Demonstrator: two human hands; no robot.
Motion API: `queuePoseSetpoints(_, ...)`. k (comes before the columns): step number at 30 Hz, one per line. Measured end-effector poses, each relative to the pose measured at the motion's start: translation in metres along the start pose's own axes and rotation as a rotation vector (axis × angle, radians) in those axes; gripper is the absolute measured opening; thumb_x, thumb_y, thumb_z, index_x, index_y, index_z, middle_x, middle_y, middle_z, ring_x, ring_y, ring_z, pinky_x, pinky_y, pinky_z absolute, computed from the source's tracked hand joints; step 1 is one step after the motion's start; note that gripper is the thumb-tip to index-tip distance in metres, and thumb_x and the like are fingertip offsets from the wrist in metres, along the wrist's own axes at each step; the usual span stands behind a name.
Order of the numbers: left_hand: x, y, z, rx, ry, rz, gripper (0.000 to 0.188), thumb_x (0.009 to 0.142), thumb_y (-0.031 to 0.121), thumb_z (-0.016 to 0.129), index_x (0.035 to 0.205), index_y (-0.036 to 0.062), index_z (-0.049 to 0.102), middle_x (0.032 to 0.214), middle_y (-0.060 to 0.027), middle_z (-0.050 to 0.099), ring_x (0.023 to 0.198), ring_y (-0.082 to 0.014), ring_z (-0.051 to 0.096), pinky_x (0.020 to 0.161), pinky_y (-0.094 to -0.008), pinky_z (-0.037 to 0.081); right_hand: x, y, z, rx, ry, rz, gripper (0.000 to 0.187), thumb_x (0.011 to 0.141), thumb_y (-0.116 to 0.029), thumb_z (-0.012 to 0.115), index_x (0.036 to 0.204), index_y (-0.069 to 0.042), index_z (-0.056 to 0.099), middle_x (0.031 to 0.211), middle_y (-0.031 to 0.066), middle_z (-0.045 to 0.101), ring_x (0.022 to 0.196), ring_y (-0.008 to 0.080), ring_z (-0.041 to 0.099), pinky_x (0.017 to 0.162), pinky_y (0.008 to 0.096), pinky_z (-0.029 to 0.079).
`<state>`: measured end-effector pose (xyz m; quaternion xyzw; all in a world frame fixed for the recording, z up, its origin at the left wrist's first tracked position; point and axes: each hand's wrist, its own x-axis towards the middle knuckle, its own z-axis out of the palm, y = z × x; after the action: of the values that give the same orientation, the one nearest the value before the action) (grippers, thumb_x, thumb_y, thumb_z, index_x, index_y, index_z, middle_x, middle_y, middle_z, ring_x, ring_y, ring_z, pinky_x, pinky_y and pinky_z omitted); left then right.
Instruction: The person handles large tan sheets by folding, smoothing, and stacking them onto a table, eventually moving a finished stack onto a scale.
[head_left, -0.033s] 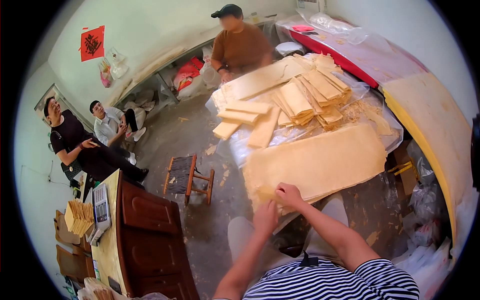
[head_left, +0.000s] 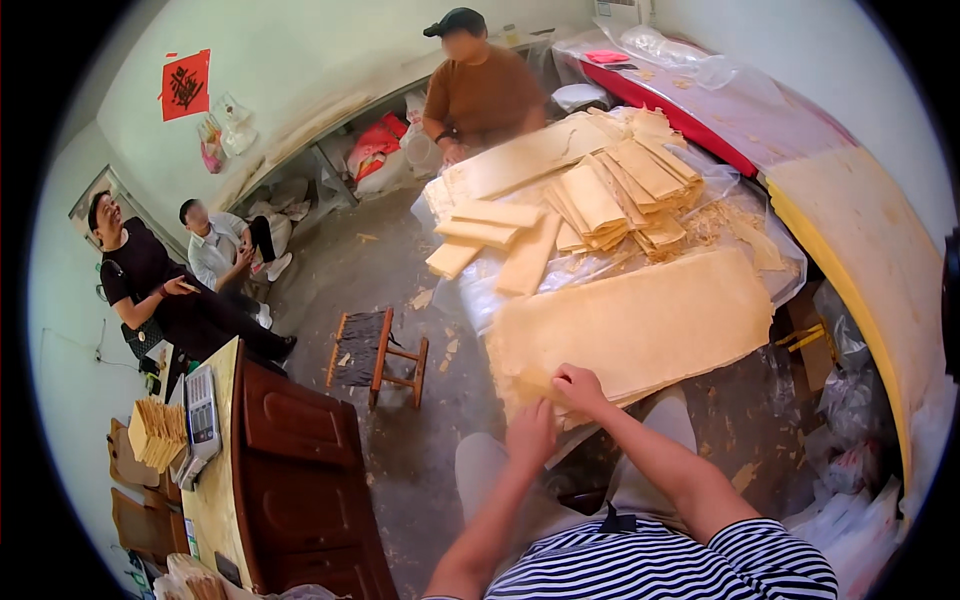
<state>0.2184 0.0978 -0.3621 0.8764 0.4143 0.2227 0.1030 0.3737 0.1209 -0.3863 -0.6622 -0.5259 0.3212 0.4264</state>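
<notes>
A stack of large, thin pale-yellow sheets (head_left: 640, 315) lies flat at the near side of the table, its long edges ragged. At its near left corner, my left hand (head_left: 531, 432) is closed with the fingertips on the edge of a thin sheet. Just right of it, my right hand (head_left: 580, 388) is closed in a pinch on the same edge, where a small flap of sheet shows between the two hands. Folded bundles of sheets (head_left: 600, 205) are heaped behind the stack. Fingertips of both hands are partly hidden.
Across the table, a person in a brown shirt (head_left: 490, 95) has a hand at its edge. A low stool (head_left: 375, 358) stands on the floor at left, near a wooden cabinet (head_left: 300, 470) with a scale (head_left: 202, 425). Two other people are farther left. A yellow-edged bench (head_left: 850, 210) runs along the right.
</notes>
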Motion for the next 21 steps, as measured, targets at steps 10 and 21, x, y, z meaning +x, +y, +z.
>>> queuePoseSetpoints(10,0.042,-0.015,0.027,0.112,-0.043,-0.019,0.047,0.067,0.016,0.062,0.111,0.0014,0.054,0.112,-0.0174,0.052,0.104,-0.0319,0.049,0.085,-0.0388,0.043,0.012,-0.01,-0.012,0.195,0.14,-0.06,0.008,0.08,-0.008,0.055,0.075,-0.002,0.056,0.069,-0.0016,0.054,0.065,0.0064,0.047,0.061,0.0217,0.041)
queuePoseSetpoints(21,0.089,-0.004,0.03,0.212,-0.271,-0.046,0.058,0.069,0.035,0.066,0.115,0.0026,0.053,0.125,-0.016,0.045,0.117,-0.0318,0.041,0.095,-0.0429,0.036,0.014,0.036,-0.02,0.542,0.266,0.172,0.017,0.085,-0.015,0.059,0.096,-0.002,0.057,0.083,0.0033,0.06,0.075,0.0119,0.056,0.069,0.024,0.045)
